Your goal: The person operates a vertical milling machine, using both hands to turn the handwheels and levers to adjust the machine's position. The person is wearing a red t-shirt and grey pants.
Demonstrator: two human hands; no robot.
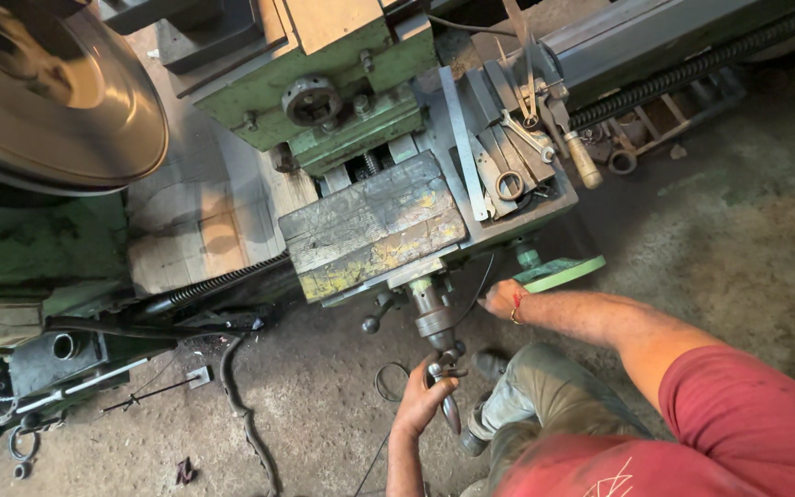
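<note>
Lathe crank handle (446,373) gripped by left hand (427,398) | right hand (505,299) closed on green handwheel (558,272) | carriage being set; cutting not visibly begun

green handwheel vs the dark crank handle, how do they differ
The flat green round handwheel lies under the right hand, set to the right of the grey metal carriage. The dark metal crank handle is slim, pointing down, gripped by the left hand. Both jut from the carriage's front.
</note>
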